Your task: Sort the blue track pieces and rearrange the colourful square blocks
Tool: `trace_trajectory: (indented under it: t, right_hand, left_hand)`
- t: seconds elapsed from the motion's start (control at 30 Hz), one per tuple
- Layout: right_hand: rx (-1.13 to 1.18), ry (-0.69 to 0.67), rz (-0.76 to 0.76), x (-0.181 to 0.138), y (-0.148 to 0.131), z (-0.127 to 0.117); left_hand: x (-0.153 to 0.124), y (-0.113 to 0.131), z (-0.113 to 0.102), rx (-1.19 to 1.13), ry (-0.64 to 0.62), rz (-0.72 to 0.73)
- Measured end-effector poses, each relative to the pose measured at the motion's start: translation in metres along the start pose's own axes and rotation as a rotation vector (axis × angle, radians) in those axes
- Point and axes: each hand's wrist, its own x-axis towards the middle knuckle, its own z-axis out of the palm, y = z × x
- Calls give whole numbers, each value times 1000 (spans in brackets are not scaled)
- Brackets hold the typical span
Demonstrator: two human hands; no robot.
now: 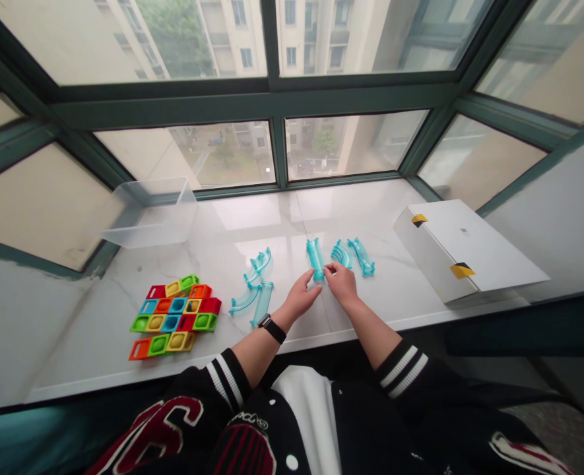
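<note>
A straight translucent blue track piece point(315, 256) lies lengthwise in front of me on the counter. My left hand point(301, 295) is at its near left end, thumb and forefinger apart, a fingertip close to its edge. On the other side my right hand point(341, 282) has its fingers curled and pinched at the piece's near right edge. A curved blue track piece point(342, 253) and another straight track piece point(361, 256) lie just beyond the right hand. Left of my hands are more blue pieces: an upper curved one point(258, 265), a lower curved one point(245, 300) and a straight one point(262, 303).
Colourful square blocks point(177, 323) in red, yellow, green, blue and orange cover the left part of the white counter point(252, 218). A clear plastic bin point(148, 227) stands behind them by the window. At right sits a white box point(474, 251) with black-and-yellow tape.
</note>
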Motion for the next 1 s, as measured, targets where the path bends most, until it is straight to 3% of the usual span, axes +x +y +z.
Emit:
trace_trajectory:
  t: [1.0]
  right_hand:
    - [6,11,-30,-3,9,4]
  left_hand:
    - [-6,-1,2,-11,-39,-13]
